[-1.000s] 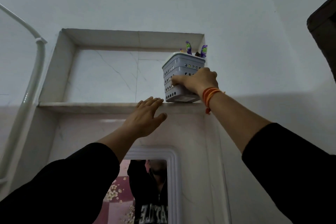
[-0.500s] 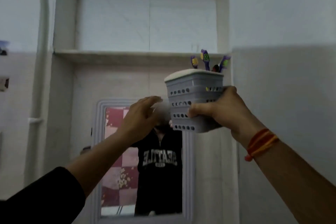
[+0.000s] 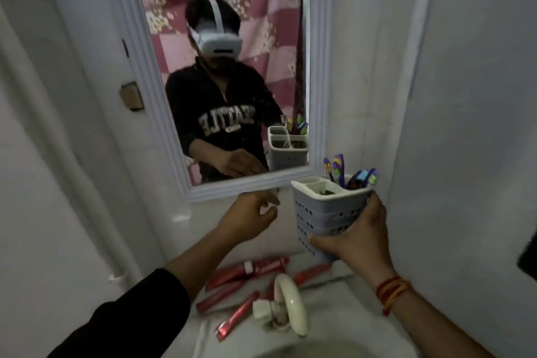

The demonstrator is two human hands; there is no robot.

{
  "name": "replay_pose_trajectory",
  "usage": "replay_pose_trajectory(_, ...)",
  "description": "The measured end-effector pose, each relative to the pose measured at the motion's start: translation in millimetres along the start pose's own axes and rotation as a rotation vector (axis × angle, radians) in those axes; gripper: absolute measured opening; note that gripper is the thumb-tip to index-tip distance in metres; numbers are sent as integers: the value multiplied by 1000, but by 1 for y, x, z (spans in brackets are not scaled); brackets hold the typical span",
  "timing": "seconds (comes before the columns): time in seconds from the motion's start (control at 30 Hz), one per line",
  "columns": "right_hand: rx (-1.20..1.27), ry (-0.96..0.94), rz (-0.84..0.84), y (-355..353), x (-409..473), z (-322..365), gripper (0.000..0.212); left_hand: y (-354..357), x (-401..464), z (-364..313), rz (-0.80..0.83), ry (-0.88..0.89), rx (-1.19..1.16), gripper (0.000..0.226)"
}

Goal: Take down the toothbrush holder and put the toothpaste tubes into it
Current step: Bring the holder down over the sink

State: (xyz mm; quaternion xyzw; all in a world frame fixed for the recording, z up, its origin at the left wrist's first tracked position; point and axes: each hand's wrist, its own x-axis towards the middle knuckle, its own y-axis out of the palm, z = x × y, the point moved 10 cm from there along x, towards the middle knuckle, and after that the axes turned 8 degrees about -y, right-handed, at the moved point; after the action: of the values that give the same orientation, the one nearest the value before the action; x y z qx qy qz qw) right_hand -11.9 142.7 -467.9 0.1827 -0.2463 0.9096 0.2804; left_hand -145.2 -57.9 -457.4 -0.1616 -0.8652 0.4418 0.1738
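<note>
My right hand (image 3: 359, 237) grips a grey perforated toothbrush holder (image 3: 322, 213) from its right side and base, holding it upright in the air below the mirror. Several toothbrushes (image 3: 338, 170) with purple and blue heads stick out of its back compartment. My left hand (image 3: 250, 216) hovers just left of the holder with fingers loosely curled and nothing in it. Several red toothpaste tubes (image 3: 247, 270) lie scattered on the sink ledge beneath both hands.
A white curved tap (image 3: 290, 304) rises from the sink (image 3: 325, 340) at the bottom centre. A white-framed mirror (image 3: 139, 96) hangs on the wall ahead, showing a person's reflection. A white pipe (image 3: 52, 154) runs down the left wall. The right wall stands close.
My right hand has brought the holder down from the high shelf to just above the sink. My left hand came down alongside it. The view tilted from the shelf to the sink.
</note>
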Motion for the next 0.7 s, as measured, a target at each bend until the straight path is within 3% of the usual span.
replay_pose_trajectory(0.13,-42,109,-54,19,-49,-58,138,73,8,50,262,-102,83,27)
replay_pose_trajectory(0.37,-149,276,-107,36,-113,-135,141,182,21,83,569,-94,234,21)
replay_pose_trajectory(0.5,-141,345,-125,49,-140,-163,141,226,32,73,667,-5,333,32)
replay_pose_trajectory(0.7,-36,366,-118,70,-158,-187,141,258,38,64,692,115,475,28)
